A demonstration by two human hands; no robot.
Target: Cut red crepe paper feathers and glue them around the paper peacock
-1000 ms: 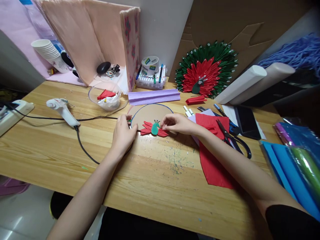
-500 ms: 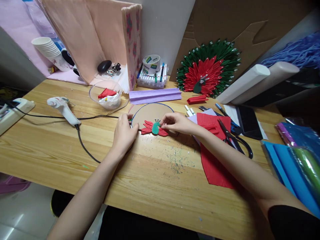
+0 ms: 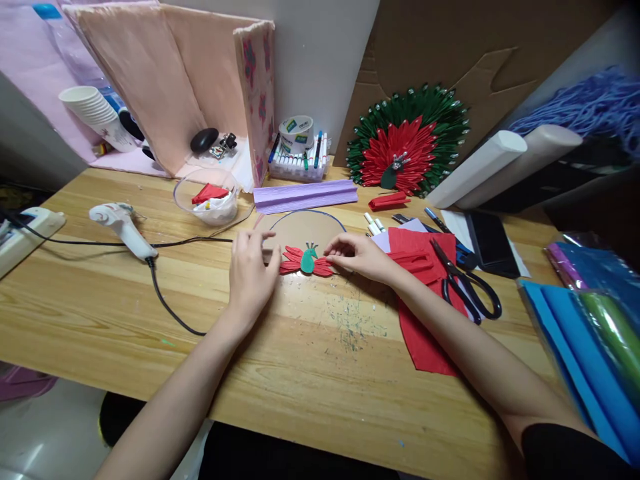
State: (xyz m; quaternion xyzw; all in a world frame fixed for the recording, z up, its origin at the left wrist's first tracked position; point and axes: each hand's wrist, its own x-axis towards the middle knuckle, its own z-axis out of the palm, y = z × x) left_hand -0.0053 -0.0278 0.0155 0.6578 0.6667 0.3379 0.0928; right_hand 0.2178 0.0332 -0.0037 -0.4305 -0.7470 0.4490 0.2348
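A cardboard disc with a blue-edged rim lies flat on the desk. On its near part sits a green paper peacock body with a small dark crest, and red crepe-paper petals spread out to both sides. My left hand rests at the disc's left side, thumb and fingers apart, beside the left petals; its fingers partly cover the rim. With thumb and index finger together, my right hand is at the tip of the right-hand red petals, seemingly pinching one. The exact contact is small and partly hidden.
Black-handled scissors lie on red crepe paper at right. A white glue gun with its cord is at left. Behind are a plastic bowl, a purple paper strip, markers and a finished red-and-green peacock.
My right hand has moved from the green body's head out to the right-hand petals. My left fingers have shifted slightly, spreading from the disc's edge. The view has tilted a little.
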